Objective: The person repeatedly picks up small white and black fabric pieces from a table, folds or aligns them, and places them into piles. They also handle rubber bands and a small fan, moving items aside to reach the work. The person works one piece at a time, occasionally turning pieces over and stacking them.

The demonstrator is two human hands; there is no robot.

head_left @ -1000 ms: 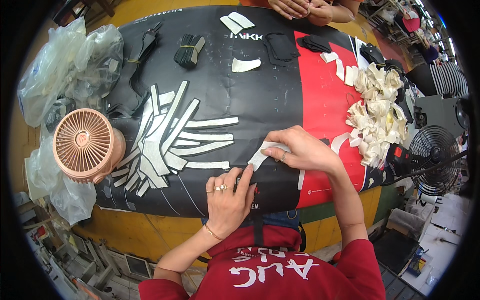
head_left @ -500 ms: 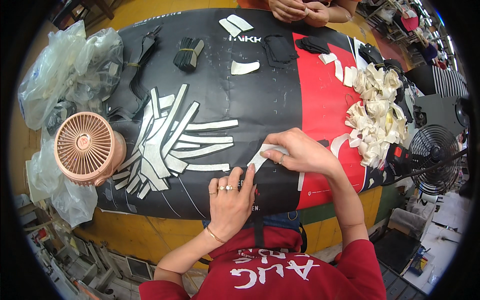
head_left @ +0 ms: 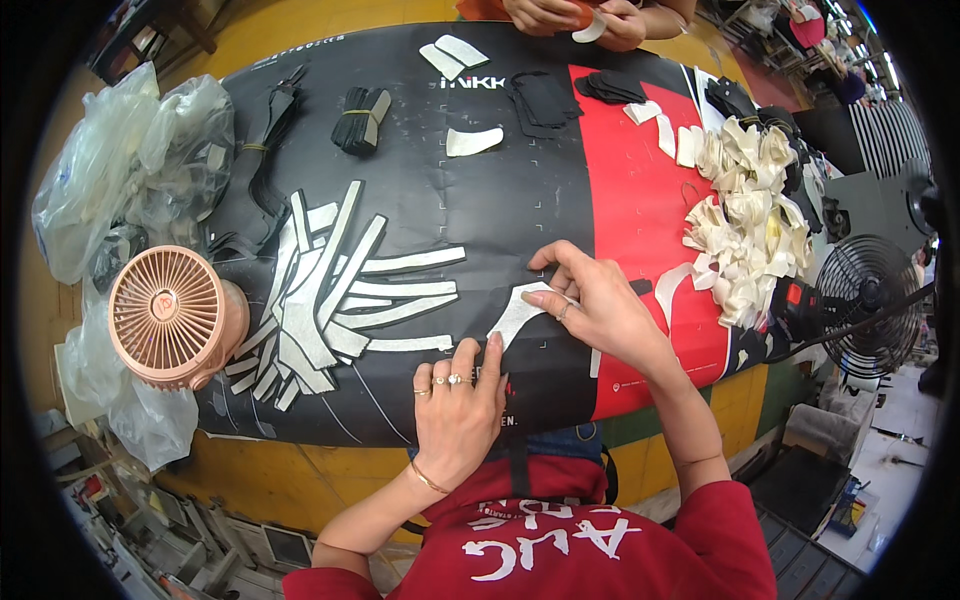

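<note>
Right hand sits on the black-and-red mat, fingers curled & pinched on the upper end of a curved white strip; thumb reaches out over the black part above it; left hand lies flat beside it, fingers together & extended, rings on two of them, fingertips pressing the strip's lower end, not gripping anything; strip lies on the black half of the mat, just left of the red panel, near the front edge by the person's red shirt; to the left, a fanned pile of long white strips is spread across the black area, well apart from both hands; beside that pile, at the mat's left edge, a small pink fan faces up, w/ clear plastic bags behind & under it; on the right, a heap of crumpled cream backing scraps covers the red panel's far side; a black fan stands off the table's right end; far side of the mat holds a banded black bundle, a single white curved piece & flat black pieces; at the top edge another person's hands hold a pale piece.
</note>
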